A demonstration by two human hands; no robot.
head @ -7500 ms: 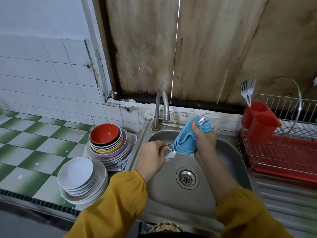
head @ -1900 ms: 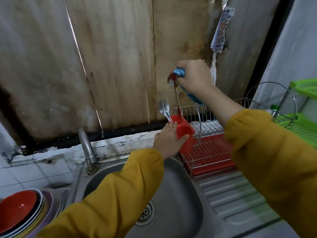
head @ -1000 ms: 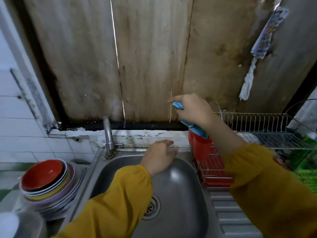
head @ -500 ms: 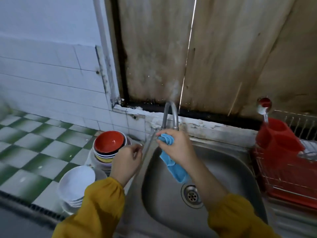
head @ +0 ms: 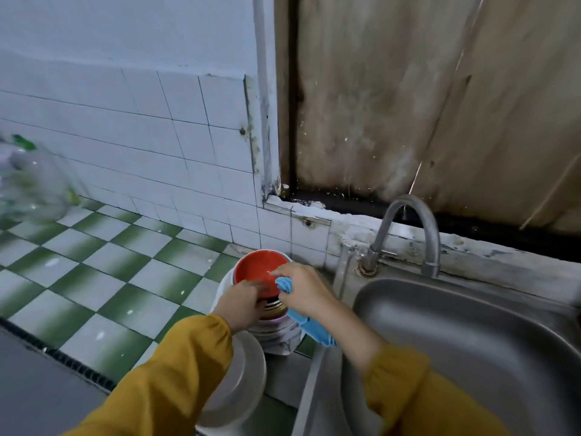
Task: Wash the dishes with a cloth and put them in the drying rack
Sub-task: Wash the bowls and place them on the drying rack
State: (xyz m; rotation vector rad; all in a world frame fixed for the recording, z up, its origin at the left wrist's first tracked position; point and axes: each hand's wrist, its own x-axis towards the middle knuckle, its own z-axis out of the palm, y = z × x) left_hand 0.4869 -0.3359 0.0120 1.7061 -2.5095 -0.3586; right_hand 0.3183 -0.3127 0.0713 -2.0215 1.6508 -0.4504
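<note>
A red bowl [head: 256,270] tops a stack of coloured bowls and plates [head: 276,332] left of the sink [head: 465,335]. My left hand [head: 242,306] grips the near rim of the red bowl. My right hand [head: 301,291] holds a blue cloth [head: 309,325] and its fingertips touch the bowl's right rim. The cloth hangs down below that hand. The drying rack is out of view.
A second stack of white plates [head: 239,382] sits nearer to me, partly behind my left sleeve. The curved tap [head: 408,228] stands behind the sink. Green-and-white checked counter tiles [head: 103,278] spread to the left, with a blurred clear bag [head: 28,180] at the far left.
The view has swung left, away from the rack. Both hands moved from the sink to the stacked bowls, and my left hand has taken hold of the red bowl.
</note>
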